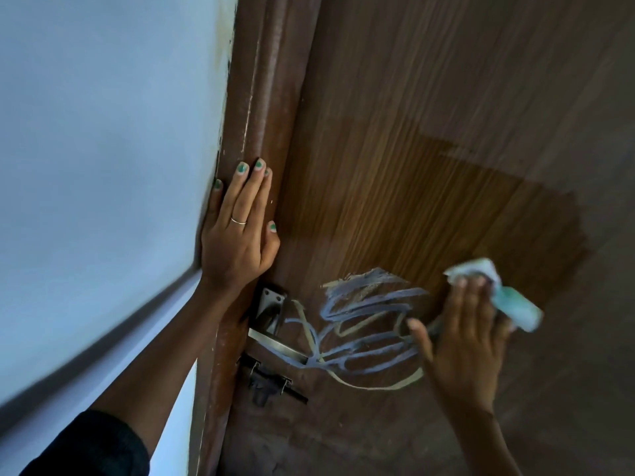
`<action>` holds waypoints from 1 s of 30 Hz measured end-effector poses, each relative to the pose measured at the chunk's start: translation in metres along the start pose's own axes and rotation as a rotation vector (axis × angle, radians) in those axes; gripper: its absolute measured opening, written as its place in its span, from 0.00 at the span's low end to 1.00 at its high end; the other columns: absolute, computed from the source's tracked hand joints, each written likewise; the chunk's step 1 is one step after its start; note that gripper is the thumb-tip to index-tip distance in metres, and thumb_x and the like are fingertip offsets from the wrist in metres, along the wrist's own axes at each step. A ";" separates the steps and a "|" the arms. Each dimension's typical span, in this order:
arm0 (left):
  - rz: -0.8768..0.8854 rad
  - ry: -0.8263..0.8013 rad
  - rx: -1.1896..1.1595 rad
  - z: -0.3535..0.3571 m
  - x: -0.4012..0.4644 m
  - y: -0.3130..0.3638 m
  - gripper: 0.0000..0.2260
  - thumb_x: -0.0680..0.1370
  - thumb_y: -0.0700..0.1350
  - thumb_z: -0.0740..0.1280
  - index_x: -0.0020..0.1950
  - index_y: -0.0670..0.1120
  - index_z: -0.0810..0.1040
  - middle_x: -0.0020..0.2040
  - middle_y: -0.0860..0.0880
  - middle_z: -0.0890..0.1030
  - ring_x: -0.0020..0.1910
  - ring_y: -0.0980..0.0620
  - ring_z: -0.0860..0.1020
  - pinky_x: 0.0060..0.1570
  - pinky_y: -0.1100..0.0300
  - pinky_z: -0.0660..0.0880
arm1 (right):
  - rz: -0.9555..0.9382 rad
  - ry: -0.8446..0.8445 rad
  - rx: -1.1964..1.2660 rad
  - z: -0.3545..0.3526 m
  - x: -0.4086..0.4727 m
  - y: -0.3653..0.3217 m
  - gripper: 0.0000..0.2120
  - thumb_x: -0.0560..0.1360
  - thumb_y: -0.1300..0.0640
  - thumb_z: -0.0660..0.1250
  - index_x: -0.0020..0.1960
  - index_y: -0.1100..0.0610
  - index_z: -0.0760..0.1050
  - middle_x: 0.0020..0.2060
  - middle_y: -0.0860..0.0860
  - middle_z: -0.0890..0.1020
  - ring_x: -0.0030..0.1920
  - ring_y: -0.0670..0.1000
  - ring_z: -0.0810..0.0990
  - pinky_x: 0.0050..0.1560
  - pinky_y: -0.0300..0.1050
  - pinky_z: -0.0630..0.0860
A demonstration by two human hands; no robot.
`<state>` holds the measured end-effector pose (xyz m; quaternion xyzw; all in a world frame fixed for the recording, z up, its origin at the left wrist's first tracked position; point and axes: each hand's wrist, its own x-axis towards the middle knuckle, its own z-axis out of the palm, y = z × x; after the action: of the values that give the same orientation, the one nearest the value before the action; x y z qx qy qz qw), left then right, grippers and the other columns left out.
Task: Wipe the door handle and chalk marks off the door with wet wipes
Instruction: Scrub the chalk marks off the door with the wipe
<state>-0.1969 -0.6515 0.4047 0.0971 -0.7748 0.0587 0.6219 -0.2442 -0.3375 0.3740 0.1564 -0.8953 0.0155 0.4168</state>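
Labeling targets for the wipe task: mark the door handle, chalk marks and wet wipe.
door handle (275, 343): head view, middle of the metal lever.
chalk marks (364, 324): head view, centre of the blue scribble.
wet wipe (515, 305): head view, greenish fold beyond the right hand's fingers.

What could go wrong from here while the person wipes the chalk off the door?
1. The wipe already looks bunched and stained, so it may smear the chalk marks instead of lifting them.
2. The marks run up to the door handle; chalk residue could be pushed onto it.
3. The left hand rests flat on the door frame beside the door edge; if the door shifts under the right hand, fingers might get pinched.
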 end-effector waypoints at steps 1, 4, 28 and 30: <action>0.002 -0.001 0.005 0.000 0.000 0.000 0.26 0.76 0.44 0.57 0.74 0.40 0.62 0.73 0.43 0.65 0.74 0.46 0.59 0.74 0.52 0.52 | 0.043 0.018 0.013 -0.002 -0.004 0.007 0.40 0.77 0.33 0.41 0.76 0.62 0.48 0.75 0.60 0.52 0.76 0.57 0.48 0.71 0.60 0.49; 0.003 0.010 0.000 0.001 0.000 0.000 0.26 0.76 0.44 0.57 0.74 0.40 0.63 0.73 0.42 0.66 0.74 0.45 0.60 0.75 0.53 0.51 | 0.098 0.030 0.113 -0.003 -0.005 0.007 0.39 0.78 0.35 0.42 0.76 0.64 0.46 0.75 0.63 0.49 0.77 0.56 0.42 0.74 0.53 0.38; -0.002 0.035 -0.041 0.004 -0.003 0.000 0.26 0.76 0.43 0.58 0.74 0.40 0.62 0.73 0.41 0.66 0.74 0.45 0.58 0.72 0.45 0.61 | -0.041 -0.371 0.147 0.057 -0.117 0.007 0.33 0.79 0.36 0.44 0.74 0.59 0.56 0.68 0.58 0.69 0.66 0.59 0.71 0.62 0.54 0.64; -0.009 0.036 -0.044 0.005 -0.003 0.000 0.26 0.77 0.43 0.58 0.74 0.41 0.62 0.73 0.41 0.66 0.74 0.45 0.57 0.72 0.45 0.61 | -0.085 -0.218 0.162 0.049 -0.090 0.008 0.33 0.79 0.37 0.45 0.73 0.61 0.60 0.70 0.56 0.65 0.68 0.57 0.66 0.64 0.55 0.60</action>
<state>-0.2010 -0.6523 0.4006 0.0856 -0.7642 0.0405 0.6380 -0.2281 -0.3134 0.2752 0.2281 -0.9237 0.0532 0.3031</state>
